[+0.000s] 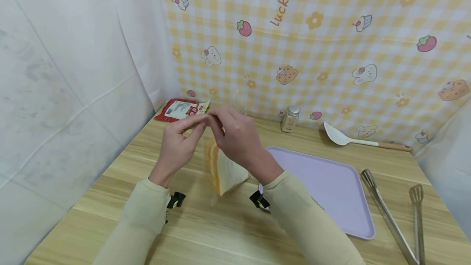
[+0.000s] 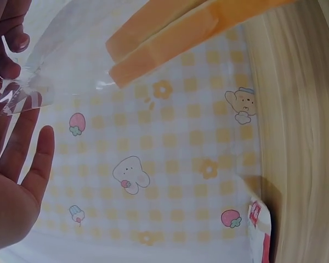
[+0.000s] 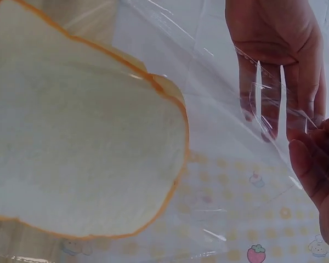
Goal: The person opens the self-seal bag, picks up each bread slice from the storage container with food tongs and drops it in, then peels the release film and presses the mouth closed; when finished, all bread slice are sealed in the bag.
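Two or more slices of white bread (image 1: 227, 169) with orange-brown crusts hang upright inside a clear plastic bag (image 3: 219, 104), below my hands and just over the table. My left hand (image 1: 178, 144) pinches the bag's gathered top between thumb and forefinger, while its other fingers stretch out behind the film. Fingertip to fingertip with it, my right hand (image 1: 237, 136) pinches the same end of the bag. In the left wrist view the film bunches where the hands meet, and the crusts (image 2: 170, 46) show beside it. The right wrist view shows a slice's broad white face (image 3: 82, 137).
A lilac tray (image 1: 331, 183) lies right of the bread, partly under my right forearm. Metal tongs (image 1: 390, 212) rest beyond it. At the back stand a small shaker jar (image 1: 290, 118), a white spatula with a wooden handle (image 1: 340, 136) and a red-and-white food packet (image 1: 180, 109).
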The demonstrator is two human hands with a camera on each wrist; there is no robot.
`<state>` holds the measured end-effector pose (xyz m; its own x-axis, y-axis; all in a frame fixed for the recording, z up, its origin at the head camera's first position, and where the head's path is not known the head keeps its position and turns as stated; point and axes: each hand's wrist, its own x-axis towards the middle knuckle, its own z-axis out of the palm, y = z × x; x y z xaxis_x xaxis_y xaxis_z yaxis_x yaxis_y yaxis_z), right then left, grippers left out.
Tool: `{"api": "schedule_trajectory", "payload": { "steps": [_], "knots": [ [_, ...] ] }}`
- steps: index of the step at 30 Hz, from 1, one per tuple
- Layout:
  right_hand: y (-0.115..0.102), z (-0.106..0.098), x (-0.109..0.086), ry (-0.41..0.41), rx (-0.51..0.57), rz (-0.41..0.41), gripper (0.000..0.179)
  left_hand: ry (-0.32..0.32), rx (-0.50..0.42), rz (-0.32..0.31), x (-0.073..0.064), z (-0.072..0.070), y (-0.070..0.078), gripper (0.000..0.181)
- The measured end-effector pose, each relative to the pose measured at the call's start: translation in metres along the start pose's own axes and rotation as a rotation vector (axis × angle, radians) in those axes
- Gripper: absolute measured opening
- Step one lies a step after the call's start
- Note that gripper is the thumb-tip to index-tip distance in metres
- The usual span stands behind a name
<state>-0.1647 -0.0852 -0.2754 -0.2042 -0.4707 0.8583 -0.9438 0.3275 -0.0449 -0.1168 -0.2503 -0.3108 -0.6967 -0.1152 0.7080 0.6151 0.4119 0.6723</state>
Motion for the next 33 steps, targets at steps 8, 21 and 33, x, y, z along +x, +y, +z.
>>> {"api": "schedule_trajectory", "payload": {
  "steps": [8, 21, 33],
  "knots": [
    [0.007, -0.002, 0.002, 0.065, 0.175, 0.196, 0.008, -0.01, -0.088, -0.069, 0.001, 0.001, 0.001, 0.021],
    [0.021, -0.012, 0.002, 0.204, 0.241, 0.333, 0.01, 0.033, -0.21, -0.125, 0.003, -0.001, -0.001, 0.024],
    [0.04, -0.026, -0.002, 0.316, 0.209, 0.372, 0.013, 0.083, -0.255, -0.121, 0.009, -0.003, -0.007, 0.025]
  ]
}}
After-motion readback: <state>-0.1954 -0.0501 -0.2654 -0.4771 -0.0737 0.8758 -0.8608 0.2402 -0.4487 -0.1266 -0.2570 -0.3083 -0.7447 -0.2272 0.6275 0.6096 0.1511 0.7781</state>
